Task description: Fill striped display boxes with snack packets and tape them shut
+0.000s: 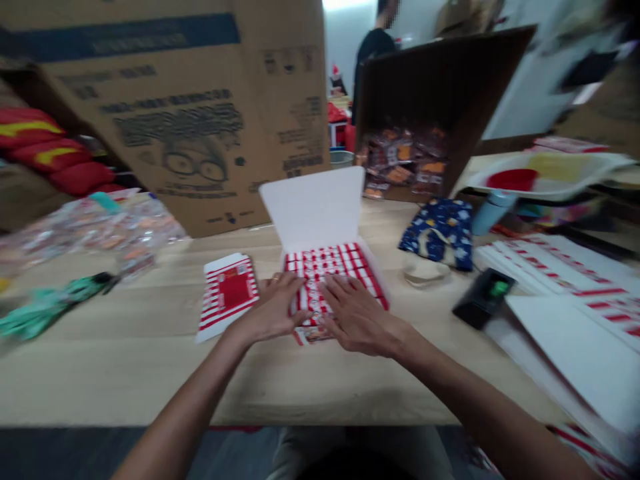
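Both my hands lie flat, side by side, on a red-and-white striped insert (336, 267) in an open white box (313, 208), whose lid stands up at the far side. My left hand (273, 308) rests on the insert's left half, and my right hand (355, 315) covers its right part. The fingers of both are spread and hold nothing. The hands hide the insert's near part. Left of the box lies a flat red-and-white striped card (229, 297), close to my left hand but apart from it.
The wooden table (125, 373) carries a blue patterned bag (440, 233), a black device with a green light (484, 297), striped flat sheets (560, 267) and a plastic bag of packets (95, 230). Behind stand a tilted cardboard box of packets (400, 160) and a person (375, 47).
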A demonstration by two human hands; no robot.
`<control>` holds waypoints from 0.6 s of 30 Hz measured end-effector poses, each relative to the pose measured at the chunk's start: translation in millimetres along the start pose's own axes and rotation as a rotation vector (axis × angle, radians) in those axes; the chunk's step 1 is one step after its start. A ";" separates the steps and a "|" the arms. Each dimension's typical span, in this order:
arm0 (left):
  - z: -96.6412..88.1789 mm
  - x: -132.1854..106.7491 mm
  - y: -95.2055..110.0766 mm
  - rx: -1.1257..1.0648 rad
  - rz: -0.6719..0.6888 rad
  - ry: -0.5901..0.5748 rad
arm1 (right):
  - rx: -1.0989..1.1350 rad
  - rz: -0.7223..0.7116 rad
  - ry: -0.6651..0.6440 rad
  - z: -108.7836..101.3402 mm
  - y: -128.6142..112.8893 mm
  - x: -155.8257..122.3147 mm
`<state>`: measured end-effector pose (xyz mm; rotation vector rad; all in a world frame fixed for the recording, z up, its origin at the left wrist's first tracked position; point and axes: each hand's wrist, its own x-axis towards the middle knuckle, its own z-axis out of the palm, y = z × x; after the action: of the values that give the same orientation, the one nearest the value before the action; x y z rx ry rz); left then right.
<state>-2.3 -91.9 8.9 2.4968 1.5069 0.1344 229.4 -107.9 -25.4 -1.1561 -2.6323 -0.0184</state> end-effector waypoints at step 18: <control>11.6 -41.7 -76.0 0.003 -0.600 0.516 | -0.071 0.003 0.045 16.1 -9.9 9.6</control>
<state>-85.1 -96.2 -18.8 1.9758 2.3767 0.7064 212.3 -105.8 -37.6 -1.1680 -2.6106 -0.1372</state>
